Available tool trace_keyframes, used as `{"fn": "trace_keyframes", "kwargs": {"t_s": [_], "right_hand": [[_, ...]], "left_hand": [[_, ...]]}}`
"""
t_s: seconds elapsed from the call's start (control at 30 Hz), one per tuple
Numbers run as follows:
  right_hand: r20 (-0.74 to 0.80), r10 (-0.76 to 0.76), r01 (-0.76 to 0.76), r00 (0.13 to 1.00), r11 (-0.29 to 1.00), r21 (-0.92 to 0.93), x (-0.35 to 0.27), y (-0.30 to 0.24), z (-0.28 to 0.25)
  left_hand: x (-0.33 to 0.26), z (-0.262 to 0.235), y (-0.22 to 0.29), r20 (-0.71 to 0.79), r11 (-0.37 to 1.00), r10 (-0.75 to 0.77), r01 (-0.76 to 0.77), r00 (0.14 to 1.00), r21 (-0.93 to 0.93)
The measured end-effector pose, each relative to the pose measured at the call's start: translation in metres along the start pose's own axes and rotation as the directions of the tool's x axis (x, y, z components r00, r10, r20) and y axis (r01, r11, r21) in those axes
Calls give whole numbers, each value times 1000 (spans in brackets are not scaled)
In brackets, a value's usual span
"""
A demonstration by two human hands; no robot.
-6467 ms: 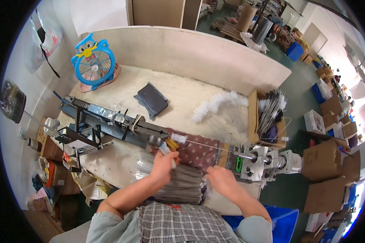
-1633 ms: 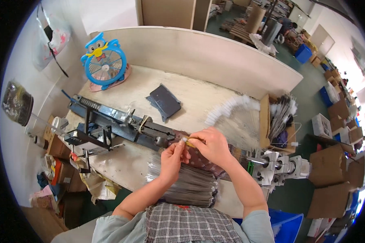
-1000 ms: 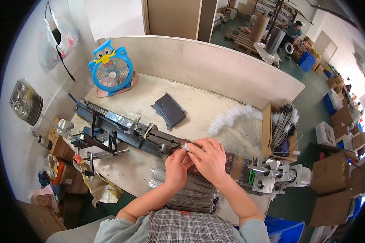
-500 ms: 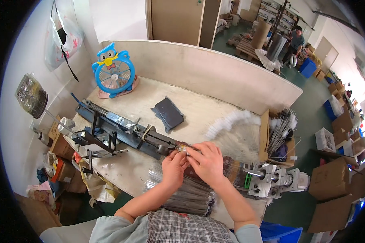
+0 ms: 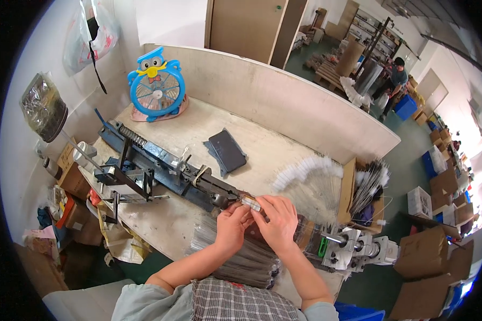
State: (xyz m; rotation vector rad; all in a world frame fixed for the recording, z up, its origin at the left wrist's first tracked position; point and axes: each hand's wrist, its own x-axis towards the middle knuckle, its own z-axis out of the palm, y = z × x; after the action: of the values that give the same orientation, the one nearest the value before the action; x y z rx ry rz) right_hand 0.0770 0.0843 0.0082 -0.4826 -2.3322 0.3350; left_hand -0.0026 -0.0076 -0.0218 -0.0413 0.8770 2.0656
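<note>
Workshop bench (image 5: 187, 251). Small clear tube (image 5: 250, 203) sits at the machine (image 5: 166, 168) end, pinched by left hand (image 5: 231, 227) and right hand (image 5: 277, 220) fingertips. Looks light, stiff, slippery; best held at its ends. Wire bundle (image 5: 246, 262) lies below, white brushes (image 5: 305, 170) beyond.

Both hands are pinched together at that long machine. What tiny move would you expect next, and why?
Probably a short push toward the machine's clamp end. The left hand and right hand pinch a small pale piece right beside the dark machine, and it looks not yet seated.
</note>
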Motion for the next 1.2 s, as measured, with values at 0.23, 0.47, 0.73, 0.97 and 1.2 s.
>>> {"fn": "trace_keyframes", "kwargs": {"t_s": [0.23, 0.47, 0.73, 0.97, 1.2], "right_hand": [[16, -55, 55, 998, 998, -35, -2, 8, -3], [30, -66, 67, 997, 997, -36, 5, 2, -17], [132, -25, 33, 991, 998, -62, -6, 3, -26], [119, 30, -37, 992, 998, 58, -3, 10, -39], [636, 169, -210, 753, 978, -10, -52, 21, -68]], "left_hand": [[2, 0, -3, 13, 999, 14, -14, 1000, 33], [5, 1, -2, -11, 997, 18, -18, 1000, 72], [-4, -5, -2, 19, 999, 23, -24, 1000, 30], [-7, -1, 2, 35, 985, -54, 48, 998, 164], [-26, -30, 18, 6, 877, -150, 130, 989, 463]]}}
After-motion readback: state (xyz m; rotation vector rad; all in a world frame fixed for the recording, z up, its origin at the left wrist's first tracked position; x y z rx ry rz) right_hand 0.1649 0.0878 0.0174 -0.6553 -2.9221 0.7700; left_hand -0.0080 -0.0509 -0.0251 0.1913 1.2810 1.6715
